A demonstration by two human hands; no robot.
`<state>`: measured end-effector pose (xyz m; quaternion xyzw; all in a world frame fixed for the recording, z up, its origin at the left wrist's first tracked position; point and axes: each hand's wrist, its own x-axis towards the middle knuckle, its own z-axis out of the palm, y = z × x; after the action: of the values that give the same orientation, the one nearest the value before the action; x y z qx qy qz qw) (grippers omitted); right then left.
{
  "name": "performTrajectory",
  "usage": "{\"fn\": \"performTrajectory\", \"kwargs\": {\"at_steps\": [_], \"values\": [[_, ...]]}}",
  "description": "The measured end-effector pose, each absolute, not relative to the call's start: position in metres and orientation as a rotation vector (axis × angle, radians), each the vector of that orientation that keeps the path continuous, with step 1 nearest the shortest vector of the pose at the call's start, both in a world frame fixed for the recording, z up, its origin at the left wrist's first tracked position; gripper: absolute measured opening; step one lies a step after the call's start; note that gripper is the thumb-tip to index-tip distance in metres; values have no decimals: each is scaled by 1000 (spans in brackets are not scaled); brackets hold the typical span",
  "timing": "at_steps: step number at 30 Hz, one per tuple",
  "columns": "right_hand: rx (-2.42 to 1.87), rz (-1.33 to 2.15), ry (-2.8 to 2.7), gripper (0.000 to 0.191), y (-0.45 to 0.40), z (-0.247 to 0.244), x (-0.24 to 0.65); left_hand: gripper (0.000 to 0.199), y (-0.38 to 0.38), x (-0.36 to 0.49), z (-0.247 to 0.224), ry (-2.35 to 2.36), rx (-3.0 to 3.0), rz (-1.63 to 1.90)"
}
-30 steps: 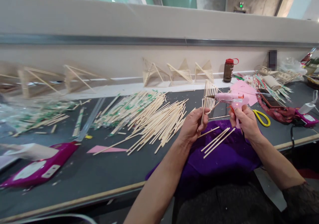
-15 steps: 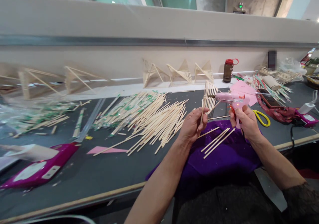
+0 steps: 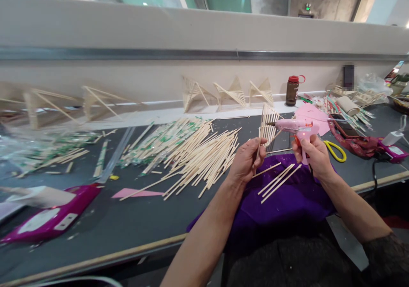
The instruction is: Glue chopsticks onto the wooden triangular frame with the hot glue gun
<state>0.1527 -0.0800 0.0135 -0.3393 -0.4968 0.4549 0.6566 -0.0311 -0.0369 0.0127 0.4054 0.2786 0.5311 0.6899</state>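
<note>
My left hand (image 3: 249, 159) is closed on the lower edge of a frame of thin wooden sticks (image 3: 270, 125), held upright above the table. In my right hand (image 3: 311, 153) is a pink hot glue gun (image 3: 302, 127), with fingers wrapped round its handle and trigger. Its dark nozzle points left and meets or nearly meets the sticks near my left fingertips; I cannot tell whether it touches. Below the hands, several loose sticks (image 3: 277, 180) lie on a purple cloth (image 3: 287, 206). A big heap of bare wooden sticks (image 3: 204, 159) is spread to the left.
Twisted stick models (image 3: 230, 93) stand along the back wall. Wrapped chopsticks (image 3: 159, 144) lie left of the heap. A magenta power strip (image 3: 47, 219) sits front left. A water bottle (image 3: 292, 92), yellow-handled scissors (image 3: 335, 151) and a phone (image 3: 345, 126) are on the right.
The glue gun has shifted very slightly left, its nozzle staying by the frame. My left hand and the stick frame are almost still.
</note>
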Motion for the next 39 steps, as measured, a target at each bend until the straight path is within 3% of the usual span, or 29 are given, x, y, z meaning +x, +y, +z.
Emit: {"fn": "performTrajectory", "kwargs": {"at_steps": [16, 32, 39], "values": [[-808, 981, -1106, 34, -78, 13, 154, 34, -36, -38, 16, 591, 848, 1176], [-771, 1162, -1266, 39, -89, 22, 156, 6, -12, -69, 27, 653, 554, 1594], [-784, 1178, -1403, 42, -92, 24, 154, 8, -11, -71, 29, 638, 499, 1564]]}}
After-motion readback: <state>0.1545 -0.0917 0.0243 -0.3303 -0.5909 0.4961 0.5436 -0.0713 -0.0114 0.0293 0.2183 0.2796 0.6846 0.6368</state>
